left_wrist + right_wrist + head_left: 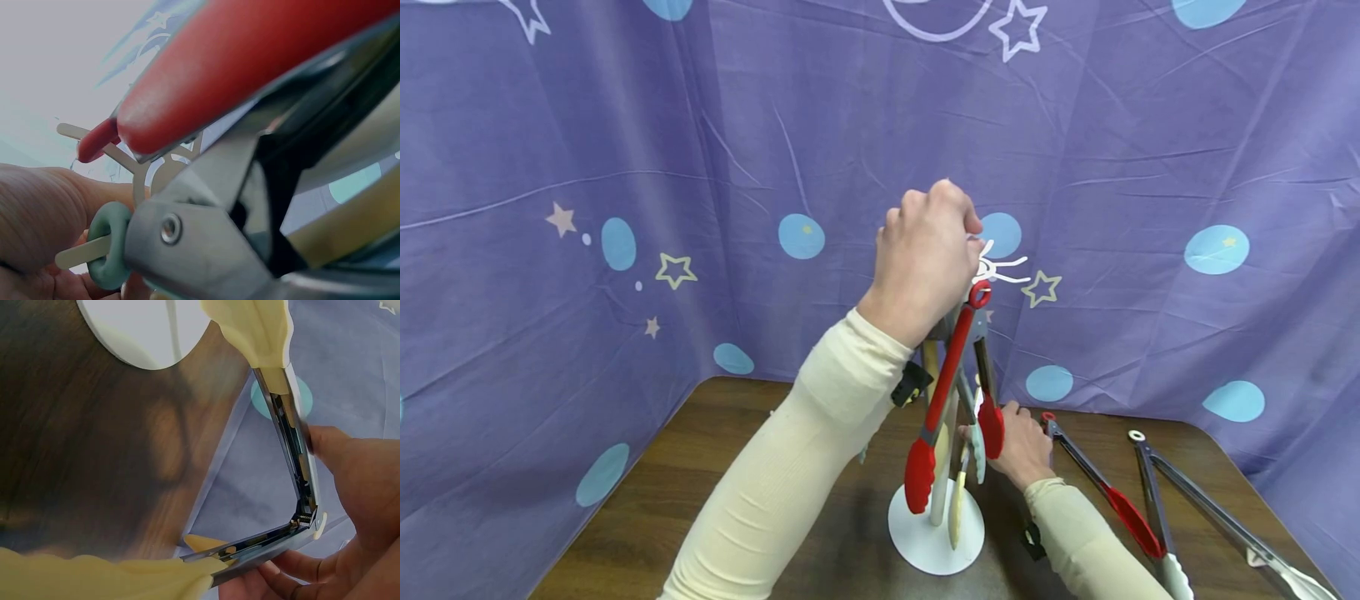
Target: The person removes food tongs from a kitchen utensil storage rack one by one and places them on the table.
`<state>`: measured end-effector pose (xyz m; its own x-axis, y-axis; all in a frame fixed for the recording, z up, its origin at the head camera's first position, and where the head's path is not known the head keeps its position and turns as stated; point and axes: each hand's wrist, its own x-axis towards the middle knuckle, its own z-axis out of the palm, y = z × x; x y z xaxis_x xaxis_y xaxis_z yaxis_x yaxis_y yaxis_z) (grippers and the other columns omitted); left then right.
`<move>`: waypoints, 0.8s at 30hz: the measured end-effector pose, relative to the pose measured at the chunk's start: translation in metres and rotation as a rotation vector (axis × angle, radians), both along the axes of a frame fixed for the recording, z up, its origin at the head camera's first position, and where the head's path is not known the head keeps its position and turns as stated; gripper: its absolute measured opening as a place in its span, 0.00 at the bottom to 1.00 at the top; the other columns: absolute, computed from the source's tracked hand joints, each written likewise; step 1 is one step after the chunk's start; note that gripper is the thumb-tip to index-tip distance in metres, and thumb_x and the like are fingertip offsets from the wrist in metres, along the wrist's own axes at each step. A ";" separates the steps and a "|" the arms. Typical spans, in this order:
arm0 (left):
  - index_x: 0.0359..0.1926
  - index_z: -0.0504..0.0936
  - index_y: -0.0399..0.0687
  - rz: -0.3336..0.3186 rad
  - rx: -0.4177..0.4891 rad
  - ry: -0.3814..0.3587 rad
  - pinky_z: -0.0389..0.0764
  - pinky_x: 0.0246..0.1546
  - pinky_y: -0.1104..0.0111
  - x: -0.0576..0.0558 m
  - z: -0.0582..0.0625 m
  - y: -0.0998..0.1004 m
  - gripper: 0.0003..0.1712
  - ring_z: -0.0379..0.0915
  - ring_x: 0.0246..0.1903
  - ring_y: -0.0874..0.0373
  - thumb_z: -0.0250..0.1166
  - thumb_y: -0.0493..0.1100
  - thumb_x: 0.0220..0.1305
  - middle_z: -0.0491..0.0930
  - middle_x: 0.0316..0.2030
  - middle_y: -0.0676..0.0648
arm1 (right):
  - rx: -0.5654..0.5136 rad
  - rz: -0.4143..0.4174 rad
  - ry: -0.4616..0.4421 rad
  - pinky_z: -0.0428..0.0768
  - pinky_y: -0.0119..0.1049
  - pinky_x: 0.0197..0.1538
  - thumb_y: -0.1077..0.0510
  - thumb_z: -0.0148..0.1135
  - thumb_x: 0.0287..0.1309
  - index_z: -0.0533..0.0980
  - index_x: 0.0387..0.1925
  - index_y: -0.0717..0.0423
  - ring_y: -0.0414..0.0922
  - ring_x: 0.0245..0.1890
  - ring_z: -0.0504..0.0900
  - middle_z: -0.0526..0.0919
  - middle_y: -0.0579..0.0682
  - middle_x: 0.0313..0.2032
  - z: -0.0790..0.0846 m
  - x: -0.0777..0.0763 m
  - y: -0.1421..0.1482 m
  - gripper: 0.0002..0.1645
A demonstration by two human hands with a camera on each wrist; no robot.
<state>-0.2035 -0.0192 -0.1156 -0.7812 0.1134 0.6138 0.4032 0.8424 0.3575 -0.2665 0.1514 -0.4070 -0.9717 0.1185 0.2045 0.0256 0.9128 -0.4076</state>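
Observation:
A white stand point(936, 558) with a round base, a pole and hooks point(1003, 271) at its top carries several tongs. At the top, my left hand point(925, 250) grips the stand with curled fingers. Beside that hand, the pale green ring point(119, 225) of one pair of tongs hangs over a hook. Red-tipped tongs point(943, 375) hang by their red ring on the near side, arms spread. Lower, on the right behind the hanging tongs, my right hand point(1021, 442) pinches yellow-tipped tongs point(256, 331) near the hinge. Their arms are spread wide above the table.
On the wooden table point(715, 467) to the right lie another pair of red-tipped tongs point(1131, 521) and long white-tipped tongs point(1213, 510) with spread arms. A purple curtain point(1120, 192) with stars and blue spots closes off the back and sides.

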 end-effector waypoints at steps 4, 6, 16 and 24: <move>0.43 0.89 0.55 0.002 -0.001 0.001 0.81 0.34 0.60 0.000 0.000 0.000 0.08 0.84 0.38 0.49 0.73 0.44 0.62 0.86 0.41 0.52 | 0.014 -0.003 -0.004 0.79 0.66 0.40 0.32 0.70 0.51 0.70 0.45 0.75 0.69 0.42 0.80 0.78 0.70 0.39 -0.003 -0.002 0.000 0.48; 0.43 0.89 0.55 0.003 -0.001 0.001 0.81 0.34 0.59 0.000 0.000 0.000 0.08 0.84 0.38 0.48 0.73 0.44 0.62 0.86 0.41 0.52 | 0.014 0.002 -0.019 0.79 0.65 0.39 0.33 0.70 0.52 0.70 0.45 0.74 0.68 0.40 0.80 0.78 0.69 0.38 -0.004 -0.002 0.001 0.47; 0.43 0.89 0.55 0.008 -0.006 0.009 0.81 0.35 0.60 0.000 0.000 0.001 0.08 0.84 0.38 0.48 0.74 0.45 0.62 0.86 0.41 0.52 | 0.010 0.033 -0.054 0.81 0.61 0.38 0.36 0.72 0.53 0.71 0.45 0.75 0.64 0.37 0.80 0.77 0.67 0.36 -0.011 -0.007 0.001 0.44; 0.43 0.89 0.55 0.007 -0.006 0.002 0.81 0.35 0.60 0.000 0.000 0.001 0.08 0.84 0.39 0.48 0.73 0.45 0.63 0.86 0.42 0.53 | 0.048 0.001 -0.087 0.81 0.61 0.38 0.35 0.71 0.53 0.71 0.44 0.74 0.66 0.38 0.80 0.78 0.69 0.36 -0.016 -0.011 0.000 0.44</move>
